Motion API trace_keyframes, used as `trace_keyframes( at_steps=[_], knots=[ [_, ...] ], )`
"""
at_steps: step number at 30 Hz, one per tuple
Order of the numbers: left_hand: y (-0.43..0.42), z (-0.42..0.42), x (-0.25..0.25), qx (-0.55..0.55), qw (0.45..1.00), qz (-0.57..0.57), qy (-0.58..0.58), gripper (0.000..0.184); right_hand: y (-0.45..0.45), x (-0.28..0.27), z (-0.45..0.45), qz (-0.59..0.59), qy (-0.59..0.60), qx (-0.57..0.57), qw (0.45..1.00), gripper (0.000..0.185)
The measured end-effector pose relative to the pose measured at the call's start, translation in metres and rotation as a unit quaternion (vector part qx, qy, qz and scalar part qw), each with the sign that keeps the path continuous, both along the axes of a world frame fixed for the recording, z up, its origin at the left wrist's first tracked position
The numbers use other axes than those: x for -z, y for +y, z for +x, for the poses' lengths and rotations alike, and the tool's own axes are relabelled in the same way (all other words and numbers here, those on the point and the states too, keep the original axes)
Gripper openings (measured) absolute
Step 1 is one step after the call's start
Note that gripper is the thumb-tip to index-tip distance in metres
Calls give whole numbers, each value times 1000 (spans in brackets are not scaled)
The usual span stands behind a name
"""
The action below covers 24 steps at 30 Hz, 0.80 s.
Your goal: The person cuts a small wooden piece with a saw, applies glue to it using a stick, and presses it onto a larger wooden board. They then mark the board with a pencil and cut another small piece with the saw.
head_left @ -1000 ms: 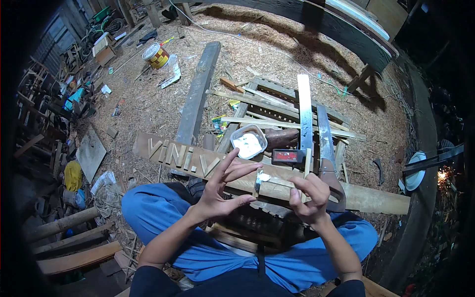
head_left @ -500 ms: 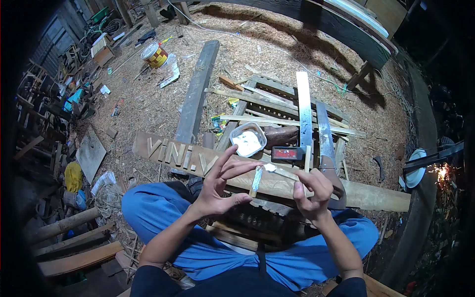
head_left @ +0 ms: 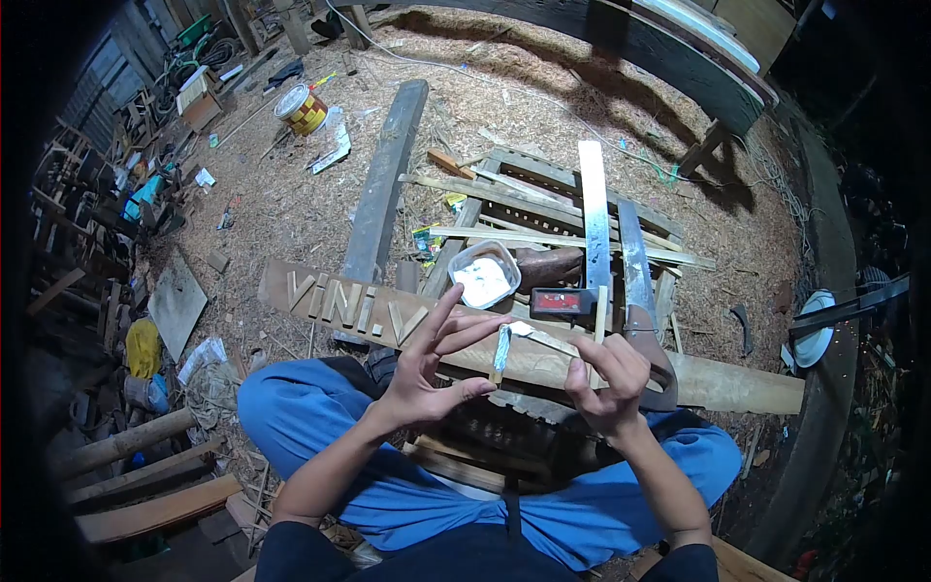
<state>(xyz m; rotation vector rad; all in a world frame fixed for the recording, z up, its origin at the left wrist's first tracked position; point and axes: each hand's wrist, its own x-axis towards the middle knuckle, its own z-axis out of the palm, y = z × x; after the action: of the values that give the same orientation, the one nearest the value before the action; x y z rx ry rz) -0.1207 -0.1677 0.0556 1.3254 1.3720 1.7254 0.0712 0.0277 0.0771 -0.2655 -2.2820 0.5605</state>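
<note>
1. Left hand (head_left: 427, 373), thumb and fingers spread wide, grips the white-smeared strip (head_left: 501, 351) by its 2 ends, above the long board (head_left: 718, 386).
2. Right hand (head_left: 611, 376), fingers curled, pinches a thin stick (head_left: 550, 339).
3. Tub (head_left: 487, 278), box (head_left: 562, 302) and saw (head_left: 635, 254) crowd in just beyond.

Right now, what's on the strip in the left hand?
Whitish coating over most of the visible face of the strip, bare wood near its lower end. Far side and spots covered by the left hand: hidden.
</note>
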Motion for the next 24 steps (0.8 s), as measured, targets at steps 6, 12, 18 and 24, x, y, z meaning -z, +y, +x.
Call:
trace_keyframes(
  at_steps=[6, 12, 18, 24],
  knots=[
    [-2, 1, 2, -3, 999, -13, 32, 122, -1, 3, -1, 37, 14, -5, 999, 21],
    [0, -1, -1, -4, 996, 3, 85, 118, 0, 2, 2, 59, 5, -7, 998, 22],
    [-1, 1, 1, -9, 999, 1, 52, 117, -2, -1, 2, 81, 2, 4, 997, 21],
    [-3, -1, 4, -26, 993, -18, 110, 117, -2, 0, 3, 91, -2, 5, 996, 20]
  ],
)
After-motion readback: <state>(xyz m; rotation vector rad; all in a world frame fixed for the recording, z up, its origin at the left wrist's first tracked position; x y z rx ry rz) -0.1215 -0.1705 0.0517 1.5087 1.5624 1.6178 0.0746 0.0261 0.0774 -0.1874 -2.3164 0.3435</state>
